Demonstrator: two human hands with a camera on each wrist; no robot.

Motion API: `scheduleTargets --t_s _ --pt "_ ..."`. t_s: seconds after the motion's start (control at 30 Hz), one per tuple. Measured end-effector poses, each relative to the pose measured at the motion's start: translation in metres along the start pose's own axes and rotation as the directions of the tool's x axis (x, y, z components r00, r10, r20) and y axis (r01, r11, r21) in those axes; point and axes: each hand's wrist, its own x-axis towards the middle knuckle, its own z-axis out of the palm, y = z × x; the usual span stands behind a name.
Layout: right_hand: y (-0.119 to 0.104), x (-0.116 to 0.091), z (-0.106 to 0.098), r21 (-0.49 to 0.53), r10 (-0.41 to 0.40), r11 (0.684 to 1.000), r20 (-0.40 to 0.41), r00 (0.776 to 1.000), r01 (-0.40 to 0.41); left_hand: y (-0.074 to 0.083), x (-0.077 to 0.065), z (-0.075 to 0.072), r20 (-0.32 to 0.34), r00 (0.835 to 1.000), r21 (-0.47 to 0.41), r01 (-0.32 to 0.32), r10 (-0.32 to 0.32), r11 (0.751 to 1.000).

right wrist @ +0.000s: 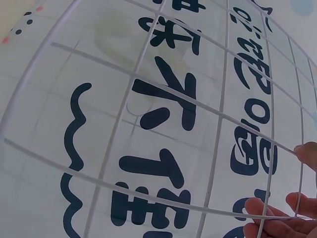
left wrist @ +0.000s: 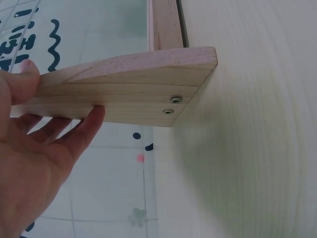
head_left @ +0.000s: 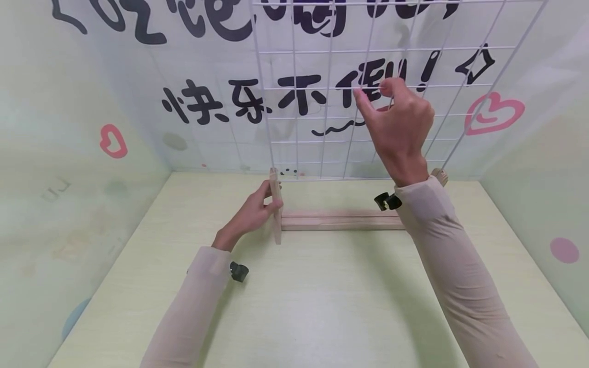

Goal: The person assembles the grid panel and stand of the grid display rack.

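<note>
A white wire grid (head_left: 313, 89) stands upright at the back of the table, its foot by a low wooden frame. My left hand (head_left: 253, 209) grips the frame's left side board (head_left: 276, 220), thumb on one side and fingers on the other. Two metal screws (left wrist: 176, 100) show in that board in the left wrist view. Higher up, my right hand (head_left: 402, 125) pinches wires of the grid; in the right wrist view its fingers (right wrist: 277, 228) curl round them. A wooden crossbar (head_left: 340, 224) runs rightward from the side board. My right forearm covers most of the frame's right end (head_left: 439, 176).
The pale wooden tabletop (head_left: 313, 306) stretches in front of the frame. Behind the grid is a white sheet with black lettering (head_left: 195, 102), and printed walls (head_left: 552, 168) close off both sides. Each wrist carries a small black device (head_left: 239, 272).
</note>
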Motion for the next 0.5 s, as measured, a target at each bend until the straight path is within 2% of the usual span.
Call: scheduleTargets --t_s 0.07,0.27,0.5 --pt "0.0009 -0.0006 0.0007 0.005 -0.002 1.000 0.000 1.000 0.002 0.0002 -0.0001 0.0004 -0.003 1.000 -0.002 0.000 0.000 1.000" --pt "0.0066 -0.0019 0.0031 0.011 -0.096 0.995 -0.023 0.995 0.096 0.0010 0.0002 0.0009 -0.007 1.000 -0.004 0.010 -0.010 1.000" --pt "0.0042 -0.0047 0.0036 0.002 -0.016 1.000 0.009 1.000 0.016 -0.0008 0.0011 0.0012 -0.011 1.000 -0.006 -0.001 0.001 1.000"
